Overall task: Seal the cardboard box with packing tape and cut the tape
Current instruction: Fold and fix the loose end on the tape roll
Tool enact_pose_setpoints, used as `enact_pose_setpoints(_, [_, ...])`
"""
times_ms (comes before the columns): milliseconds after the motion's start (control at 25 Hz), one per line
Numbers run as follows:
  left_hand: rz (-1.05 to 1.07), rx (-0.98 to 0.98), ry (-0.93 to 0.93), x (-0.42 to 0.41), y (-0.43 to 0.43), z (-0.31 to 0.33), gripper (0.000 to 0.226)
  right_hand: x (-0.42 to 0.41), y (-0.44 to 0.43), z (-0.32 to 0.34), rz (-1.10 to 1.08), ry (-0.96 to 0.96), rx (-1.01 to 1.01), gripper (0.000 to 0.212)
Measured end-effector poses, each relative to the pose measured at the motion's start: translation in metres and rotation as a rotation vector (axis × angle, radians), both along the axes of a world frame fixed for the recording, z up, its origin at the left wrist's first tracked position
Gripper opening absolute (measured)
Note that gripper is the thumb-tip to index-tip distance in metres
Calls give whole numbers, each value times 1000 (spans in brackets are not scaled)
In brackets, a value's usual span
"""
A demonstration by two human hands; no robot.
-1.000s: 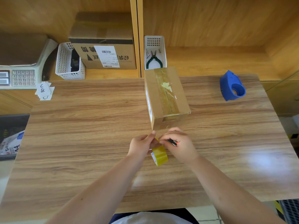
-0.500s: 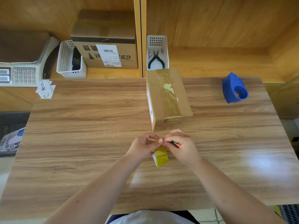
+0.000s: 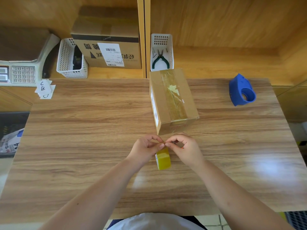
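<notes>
On my wooden surface, left to right: left hand, fingers pinched on the yellowish tape roll standing on edge; right hand, fingertips pinching at the roll's top, meeting the left; cardboard box just beyond, tape along its top seam; blue dispenser far right.
</notes>
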State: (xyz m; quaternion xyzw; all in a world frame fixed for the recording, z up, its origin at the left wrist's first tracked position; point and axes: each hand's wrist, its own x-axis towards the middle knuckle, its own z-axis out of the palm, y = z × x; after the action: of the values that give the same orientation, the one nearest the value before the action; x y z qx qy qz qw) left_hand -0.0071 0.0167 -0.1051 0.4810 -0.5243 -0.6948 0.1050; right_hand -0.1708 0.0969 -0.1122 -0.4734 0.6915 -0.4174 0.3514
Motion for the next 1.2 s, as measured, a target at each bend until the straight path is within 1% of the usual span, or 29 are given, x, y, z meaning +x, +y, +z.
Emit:
enact_pose_setpoints(80, [52, 18, -1, -1, 2, 1, 5, -1, -1, 1, -8, -9, 10, 22])
enact_pose_setpoints(240, [115, 67, 7, -4, 5, 4, 7, 1, -3, 1, -35, -108, 37, 27])
enact_pose_setpoints(320, [122, 82, 21, -4, 4, 4, 5, 2, -4, 0, -33, -128, 38, 27])
enact_pose_setpoints(400, [112, 107, 46, -5, 3, 5, 11, 2, -6, 0, -29, -137, 30, 26])
enact_pose_setpoints(480, [92, 101, 32, -6, 2, 5, 15, 3, -8, 1, -28, -147, 32, 24])
enact_pose_setpoints(720, [108, 109, 53, -7, 3, 4, 11, 2, -10, 0, -18, -146, 65, 30])
enact_pose_setpoints(800, [93, 115, 49, -7, 4, 3, 10, 1, -9, 0, -16, -142, 69, 26])
enact_pose_setpoints(920, [101, 114, 31, -7, 3, 2, 8, 2, -8, 2, -18, -150, 78, 12])
enact_pose_setpoints(1000, [111, 101, 25, -7, 3, 2, 9, 3, -10, 2, -39, -163, 102, 13])
enact_pose_setpoints(1080, [71, 74, 13, -6, 3, 0, 15, 4, -13, 0, -69, -179, 127, 21])
enact_pose_setpoints(1200, [-36, -117, -89, -8, 6, -6, 39, 7, -18, -1, -96, -205, 176, 20])
